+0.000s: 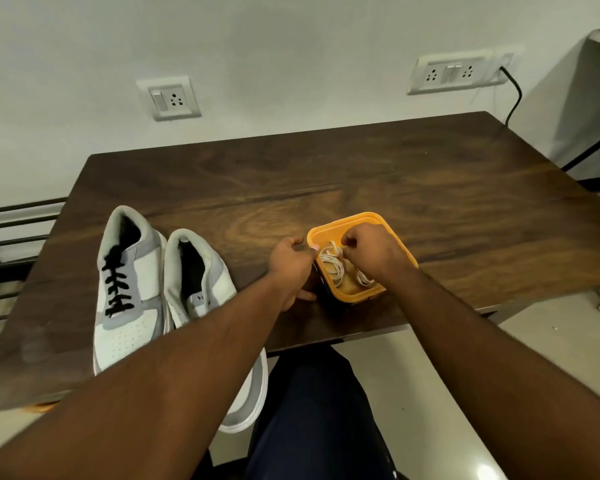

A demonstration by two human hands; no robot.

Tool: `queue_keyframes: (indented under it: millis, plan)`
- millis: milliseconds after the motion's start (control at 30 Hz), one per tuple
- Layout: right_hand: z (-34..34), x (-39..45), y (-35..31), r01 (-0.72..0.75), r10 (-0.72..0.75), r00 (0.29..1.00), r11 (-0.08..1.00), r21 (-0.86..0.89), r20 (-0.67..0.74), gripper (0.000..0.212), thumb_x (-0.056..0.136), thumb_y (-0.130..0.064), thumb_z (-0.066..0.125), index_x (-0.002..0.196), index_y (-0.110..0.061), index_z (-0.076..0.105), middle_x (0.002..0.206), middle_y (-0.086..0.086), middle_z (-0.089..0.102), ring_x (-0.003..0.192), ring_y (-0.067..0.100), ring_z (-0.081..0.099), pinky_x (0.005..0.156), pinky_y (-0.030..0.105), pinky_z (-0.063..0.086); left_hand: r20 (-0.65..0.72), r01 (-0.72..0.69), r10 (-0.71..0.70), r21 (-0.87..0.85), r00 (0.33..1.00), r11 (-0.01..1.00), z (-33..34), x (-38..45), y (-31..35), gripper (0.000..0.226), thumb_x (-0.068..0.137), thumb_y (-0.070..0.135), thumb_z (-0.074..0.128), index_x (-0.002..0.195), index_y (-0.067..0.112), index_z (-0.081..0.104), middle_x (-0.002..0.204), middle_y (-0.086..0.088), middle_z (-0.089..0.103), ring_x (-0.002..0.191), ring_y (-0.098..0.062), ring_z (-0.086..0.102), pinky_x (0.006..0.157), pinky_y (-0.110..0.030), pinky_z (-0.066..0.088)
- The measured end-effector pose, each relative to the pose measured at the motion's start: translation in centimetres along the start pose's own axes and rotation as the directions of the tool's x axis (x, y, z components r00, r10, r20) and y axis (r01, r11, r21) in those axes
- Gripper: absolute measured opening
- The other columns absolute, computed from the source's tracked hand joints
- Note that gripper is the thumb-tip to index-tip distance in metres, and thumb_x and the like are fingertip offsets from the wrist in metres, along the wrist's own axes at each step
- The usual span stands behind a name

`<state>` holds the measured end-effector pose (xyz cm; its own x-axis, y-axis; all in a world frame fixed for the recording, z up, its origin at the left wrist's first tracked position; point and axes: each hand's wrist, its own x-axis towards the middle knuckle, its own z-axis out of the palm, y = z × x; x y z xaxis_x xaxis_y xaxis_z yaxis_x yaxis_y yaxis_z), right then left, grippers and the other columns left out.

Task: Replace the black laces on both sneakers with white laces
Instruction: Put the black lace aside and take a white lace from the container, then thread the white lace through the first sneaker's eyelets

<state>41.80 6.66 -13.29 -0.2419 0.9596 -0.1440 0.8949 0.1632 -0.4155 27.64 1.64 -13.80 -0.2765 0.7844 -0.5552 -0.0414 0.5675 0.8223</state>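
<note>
1. Head view: the left hand (291,261) curls round the left wall of the orange box (378,220), which sits near the front edge of the table (430,188), a little right of its middle. The grip looks meant to hold the box steady while the other hand works inside it.
2. The right hand (371,247) reaches into the box from above, fingers bent together and pinching a strand of the white laces (331,263). My guess is that it is drawing one lace free.
3. The white laces lie coiled in loose loops on the box floor, so they have no single direction. The pinched strand rises toward the right hand.
4. The two sneakers stand side by side at the front left of the table, toes toward the front edge and heels toward the wall, long axes running front to back.
5. The left sneaker (129,289) carries black laces (116,289) crossed up its tongue.
6. The right sneaker (201,282) is partly covered by the left forearm and its toe overhangs the front edge. I cannot tell whether it is laced.
7. Keeping the box just beside the sneakers probably keeps the new laces within easy reach.
</note>
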Motion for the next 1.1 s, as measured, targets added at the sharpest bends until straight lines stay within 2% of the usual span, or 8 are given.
queue_keyframes:
  millis: [100,233,400,500,600,700,867,1100]
  plan:
    - [1.3,1.3,-1.4,-0.073,0.083,0.994,0.988,-0.137,0.065,0.021,0.092,-0.027,0.061,0.11,-0.017,0.064,0.109,0.004,0.067,0.098,0.023,0.063,0.085,0.039,0.054,0.014,0.009,-0.009,0.029,1.0,1.0,-0.3,0.0,-0.1,0.051,0.096,0.025,0.061,0.142,0.026,0.041,0.14,-0.009,0.047,0.126,-0.035,0.048,0.07,-0.058,0.058]
    - [1.8,1.8,-2.0,-0.118,0.116,0.993,0.977,-0.178,-0.022,0.015,0.097,-0.02,0.053,0.109,-0.016,0.061,0.108,0.007,0.066,0.097,0.025,0.063,0.083,0.04,0.055,0.023,-0.016,0.016,0.031,1.0,0.999,-0.8,-0.1,0.4,0.053,0.096,0.022,0.062,0.144,0.026,0.04,0.136,-0.01,0.05,0.119,-0.032,0.053,0.074,-0.055,0.059]
    - [-2.2,1.4,-3.2,-0.097,0.088,0.973,0.995,-0.03,-0.213,0.01,0.089,-0.025,0.064,0.094,-0.02,0.07,0.093,0.004,0.071,0.087,0.025,0.066,0.075,0.038,0.055,0.05,-0.167,0.172,-0.087,0.984,0.982,-2.9,-1.8,0.7,0.048,0.097,0.013,0.058,0.143,0.018,0.043,0.094,0.002,0.058,0.08,-0.016,0.059,0.075,-0.044,0.057]
    - [-5.5,-1.3,-6.1,0.069,-0.019,0.968,0.979,0.192,-0.249,0.009,0.08,-0.025,0.077,0.078,-0.017,0.074,0.072,0.0,0.069,0.071,0.016,0.065,0.065,0.032,0.052,0.098,-0.197,0.216,-0.169,0.972,0.966,-4.7,-4.5,0.3,0.048,0.098,0.022,0.057,0.144,0.024,0.042,0.12,0.0,0.059,0.07,-0.018,0.066,0.068,-0.041,0.059]
    - [-6.7,-6.2,-10.6,0.205,-0.085,0.972,0.759,0.617,-0.219,0.014,0.077,-0.017,0.08,0.079,-0.004,0.075,0.063,0.008,0.064,0.053,0.008,0.05,0.052,0.026,0.042,0.234,-0.145,0.225,-0.315,0.946,0.938,-6.4,-7.3,-0.3,0.048,0.099,0.036,0.052,0.144,0.036,0.037,0.132,-0.002,0.058,0.057,-0.019,0.065,0.068,-0.046,0.058]
    - [-5.7,-10.4,-14.0,0.178,-0.128,0.983,0.506,0.844,-0.131,0.014,0.082,-0.016,0.075,0.08,-0.002,0.074,0.058,0.007,0.057,0.045,0.007,0.037,0.041,0.02,0.028,0.283,-0.162,0.314,-0.453,0.906,0.877,-8.5,-9.9,-0.5,0.028,0.101,0.031,0.05,0.127,0.023,0.054,0.12,-0.004,0.068,0.06,-0.019,0.064,0.068,-0.045,0.059]
    - [-3.6,-14.4,-17.7,0.162,-0.146,0.983,0.431,0.888,-0.109,0.018,0.089,-0.018,0.068,0.083,-0.003,0.075,0.061,0.004,0.06,0.043,0.006,0.04,0.041,0.018,0.031,0.061,-0.253,0.37,-0.626,0.927,0.738,-13.9,-13.5,-1.9,0.013,0.101,0.019,0.051,0.101,0.012,0.062,0.098,-0.007,0.073,0.068,-0.019,0.069,0.063,-0.038,0.059]
    - [-2.6,-17.2,-19.2,0.152,0.154,0.961,0.404,0.902,-0.231,0.012,0.087,-0.025,0.071,0.091,-0.015,0.076,0.071,-0.011,0.067,0.062,-0.001,0.054,0.062,0.021,0.04,-0.422,-0.442,0.167,-0.725,0.891,0.527,-24.3,-16.3,-4.3,0.004,0.098,0.015,0.056,0.096,0.011,0.057,0.091,-0.01,0.063,0.064,-0.022,0.067,0.055,-0.031,0.058]
